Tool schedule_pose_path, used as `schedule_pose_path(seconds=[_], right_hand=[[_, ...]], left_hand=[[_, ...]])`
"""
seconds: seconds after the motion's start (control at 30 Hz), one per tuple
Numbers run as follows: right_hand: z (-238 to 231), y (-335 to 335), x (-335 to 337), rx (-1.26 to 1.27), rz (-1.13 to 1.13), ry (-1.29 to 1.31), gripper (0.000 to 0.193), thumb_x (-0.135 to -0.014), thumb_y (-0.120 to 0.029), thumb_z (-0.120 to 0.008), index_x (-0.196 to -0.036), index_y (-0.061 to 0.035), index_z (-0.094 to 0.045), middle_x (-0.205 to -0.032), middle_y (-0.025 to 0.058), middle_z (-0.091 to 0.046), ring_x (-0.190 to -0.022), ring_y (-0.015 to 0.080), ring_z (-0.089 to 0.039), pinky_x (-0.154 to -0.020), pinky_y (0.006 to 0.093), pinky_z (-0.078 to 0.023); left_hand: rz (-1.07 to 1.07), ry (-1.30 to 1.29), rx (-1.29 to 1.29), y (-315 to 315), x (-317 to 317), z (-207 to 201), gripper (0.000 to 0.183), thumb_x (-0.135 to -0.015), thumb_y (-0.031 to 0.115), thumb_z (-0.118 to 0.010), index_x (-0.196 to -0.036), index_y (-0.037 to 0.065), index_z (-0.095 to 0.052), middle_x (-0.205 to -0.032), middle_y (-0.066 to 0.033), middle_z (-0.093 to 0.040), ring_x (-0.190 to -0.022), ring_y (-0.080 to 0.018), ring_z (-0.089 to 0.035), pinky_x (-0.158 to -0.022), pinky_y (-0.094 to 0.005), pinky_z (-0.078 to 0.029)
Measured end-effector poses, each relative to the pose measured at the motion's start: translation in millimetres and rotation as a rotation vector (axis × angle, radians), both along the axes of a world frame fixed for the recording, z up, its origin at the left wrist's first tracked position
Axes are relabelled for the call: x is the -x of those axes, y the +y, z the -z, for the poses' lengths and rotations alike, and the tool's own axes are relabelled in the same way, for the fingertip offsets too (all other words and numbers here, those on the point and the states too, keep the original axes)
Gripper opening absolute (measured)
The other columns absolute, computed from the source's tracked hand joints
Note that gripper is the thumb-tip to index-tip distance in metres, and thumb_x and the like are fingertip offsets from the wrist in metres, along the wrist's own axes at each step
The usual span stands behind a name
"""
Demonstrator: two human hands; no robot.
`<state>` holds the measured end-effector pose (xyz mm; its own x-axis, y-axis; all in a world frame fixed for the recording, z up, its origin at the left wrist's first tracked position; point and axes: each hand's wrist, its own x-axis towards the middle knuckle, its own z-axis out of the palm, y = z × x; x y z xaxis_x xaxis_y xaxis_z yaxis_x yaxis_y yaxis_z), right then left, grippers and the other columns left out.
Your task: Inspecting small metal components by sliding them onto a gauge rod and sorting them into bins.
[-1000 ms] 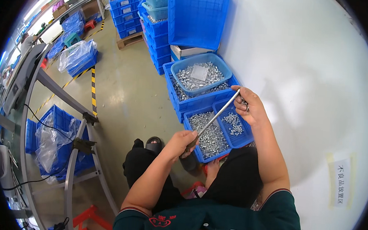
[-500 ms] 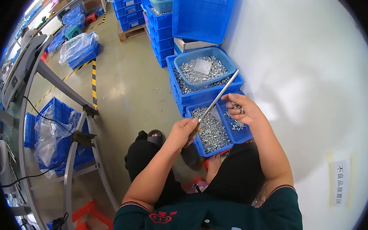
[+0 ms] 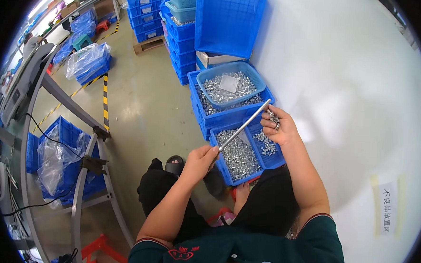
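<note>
My left hand [image 3: 200, 163] is closed around the lower end of a thin straight metal rod [image 3: 245, 125], which slants up to the right. My right hand [image 3: 283, 129] is curled around several small shiny metal parts [image 3: 274, 119], its thumb and index finger at the rod's upper tip. Whether the fingers touch the tip I cannot tell. Below both hands sits a blue bin [image 3: 254, 146] with two sections. Small silver metal pieces [image 3: 240, 158] fill its left section, and fewer loose pieces [image 3: 265, 143] lie in the right one.
Just beyond, a light blue basin [image 3: 258, 81] of metal parts rests on a larger blue crate [image 3: 199, 113]. Stacked blue crates [image 3: 182, 49] stand farther back. A white wall [image 3: 341, 90] borders the right; a grey metal table frame [image 3: 78, 201] stands at left.
The rod has tipped lower and its upper end has come to my right hand's fingertips. My right hand has shifted slightly right, still holding the small metal parts.
</note>
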<state>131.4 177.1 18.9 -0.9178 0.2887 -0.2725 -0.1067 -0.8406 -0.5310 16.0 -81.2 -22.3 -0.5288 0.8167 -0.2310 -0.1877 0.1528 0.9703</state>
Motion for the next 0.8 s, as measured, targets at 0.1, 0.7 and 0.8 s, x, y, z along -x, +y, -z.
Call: schedule_pose_path(seconds=[0.1, 0.7, 0.8], right_hand=[[-2.8, -0.8, 2.3, 0.064, 0.048, -0.014, 0.016, -0.087, -0.017, -0.053, -0.092, -0.0014, -0.053, -0.069, 0.0049, -0.048, -0.047, 0.0074, -0.038, -0.033, 0.0174, -0.025], [-25.4, -13.8, 5.0, -0.677, 0.231, -0.312, 0.015, -0.082, -0.012, -0.062, -0.087, 0.0004, -0.056, -0.065, 0.0002, -0.046, -0.048, 0.0038, -0.037, -0.035, 0.015, -0.025], [-21.8, -11.6, 2.2, -0.598, 0.105, -0.228, 0.013, -0.081, -0.011, -0.063, -0.087, -0.001, -0.057, -0.065, -0.0014, -0.047, -0.048, 0.0031, -0.037, -0.036, 0.0158, -0.024]], left_hand=[[-0.026, 0.107, -0.005, -2.3, 1.0, 6.5, 0.033, -0.089, 0.03, -0.05, -0.071, 0.003, -0.058, -0.053, 0.0009, -0.045, -0.047, -0.0063, -0.042, -0.044, -0.0234, -0.033], [-0.085, 0.602, 0.207, -12.2, 6.9, -0.5, 0.031, -0.088, 0.028, -0.053, -0.074, 0.002, -0.061, -0.057, 0.0002, -0.049, -0.052, -0.0071, -0.045, -0.048, -0.0239, -0.035], [-0.064, 0.403, 0.083, -9.9, 7.2, 9.2, 0.032, -0.089, 0.029, -0.052, -0.074, 0.002, -0.061, -0.057, 0.0007, -0.049, -0.051, -0.0068, -0.044, -0.047, -0.023, -0.034]])
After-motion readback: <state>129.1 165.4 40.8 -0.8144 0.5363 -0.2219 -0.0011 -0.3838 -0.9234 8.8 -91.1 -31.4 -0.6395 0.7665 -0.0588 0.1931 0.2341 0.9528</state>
